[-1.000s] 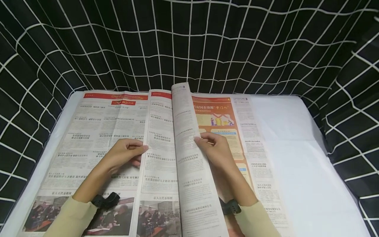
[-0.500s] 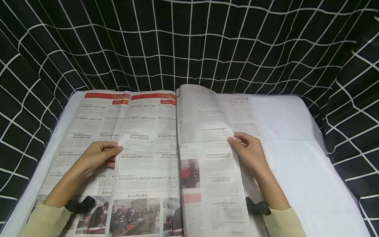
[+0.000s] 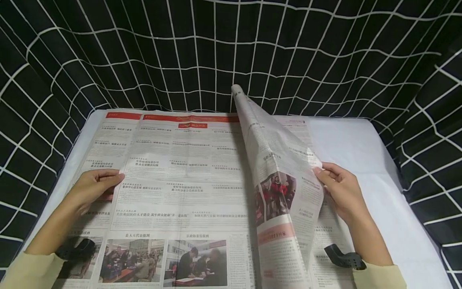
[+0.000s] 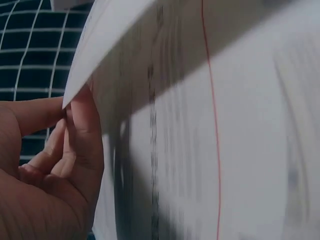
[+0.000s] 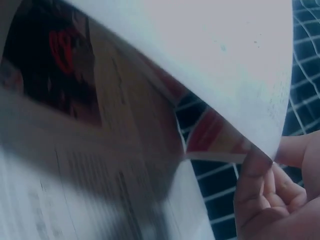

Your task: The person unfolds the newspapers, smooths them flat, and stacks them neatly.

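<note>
A printed newspaper [image 3: 173,168] with a red header band lies spread open in the head view. My left hand [image 3: 94,186] pinches the left edge of its upper sheet between thumb and forefinger; the left wrist view shows that hand [image 4: 60,150] with the lifted edge between the fingertips. On the other side my right hand [image 3: 341,186] pinches the right edge of a raised page [image 3: 278,160], which bows up in a curved fold and peaks at the back. In the right wrist view the fingers [image 5: 255,180] grip the page's corner, with the underside in shadow.
More newsprint [image 3: 86,160] lies under the lifted sheet on the left and on the right. A white cloth [image 3: 375,180] covers the table. Black fabric with a white grid [image 3: 216,52] stands around the back and sides. Dark straps [image 3: 344,257] circle both wrists.
Both hands have moved apart, the left one leftward and the right one rightward, each keeping its pinch. The upper sheet has spread wider, and the right page now rises in a peaked fold.
</note>
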Demonstrator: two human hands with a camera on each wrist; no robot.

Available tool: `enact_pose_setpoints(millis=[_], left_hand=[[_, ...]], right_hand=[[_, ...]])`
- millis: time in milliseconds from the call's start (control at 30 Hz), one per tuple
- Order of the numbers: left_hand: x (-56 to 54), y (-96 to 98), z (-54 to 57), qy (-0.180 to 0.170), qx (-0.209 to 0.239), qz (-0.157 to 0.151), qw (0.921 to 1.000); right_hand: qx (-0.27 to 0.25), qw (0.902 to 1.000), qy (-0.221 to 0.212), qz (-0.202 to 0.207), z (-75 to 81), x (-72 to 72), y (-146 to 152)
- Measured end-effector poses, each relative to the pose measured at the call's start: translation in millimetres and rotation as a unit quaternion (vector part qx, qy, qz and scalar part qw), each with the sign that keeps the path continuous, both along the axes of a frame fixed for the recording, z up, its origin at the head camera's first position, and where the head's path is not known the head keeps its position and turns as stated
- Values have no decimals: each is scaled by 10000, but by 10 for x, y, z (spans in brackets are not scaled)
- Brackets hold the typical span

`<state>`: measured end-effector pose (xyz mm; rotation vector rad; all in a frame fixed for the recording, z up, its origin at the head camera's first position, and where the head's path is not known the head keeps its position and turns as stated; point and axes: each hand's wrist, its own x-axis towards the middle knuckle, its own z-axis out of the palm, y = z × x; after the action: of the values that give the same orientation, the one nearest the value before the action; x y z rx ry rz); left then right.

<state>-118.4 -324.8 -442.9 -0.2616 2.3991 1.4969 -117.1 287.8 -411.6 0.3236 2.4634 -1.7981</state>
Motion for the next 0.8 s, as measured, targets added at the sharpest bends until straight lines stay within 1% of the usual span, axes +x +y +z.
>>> enact_pose_setpoints(millis=[100,133,267,333,433,500,667,733,800], left_hand=[[9,-96,12,82,-273,96,9995],[15,-125,16,118,-371,139,9991],[43,-230,23,300,-911,324,9949],[51,-271,16,429,-1119,422,9919],[52,-308,-2,642,-1449,558,9858],[50,-324,-13,757,-1713,633,9803],[74,-378,-8,942,-2405,823,9626],[94,-405,9,994,-2610,885,9561],[110,-431,26,1038,-2717,940,9522]], right_hand=[[-307,9995,48,-84,10,21,135],[-295,9995,62,-104,11,25,176],[-73,9998,34,-173,16,35,315],[193,9996,-21,-195,11,42,378],[536,9981,-109,-292,0,64,480],[702,9967,-121,-387,-8,86,555],[912,9936,-160,-645,-22,129,724],[1026,9914,-196,-785,-29,136,767],[1097,9889,-257,-965,-39,142,794]])
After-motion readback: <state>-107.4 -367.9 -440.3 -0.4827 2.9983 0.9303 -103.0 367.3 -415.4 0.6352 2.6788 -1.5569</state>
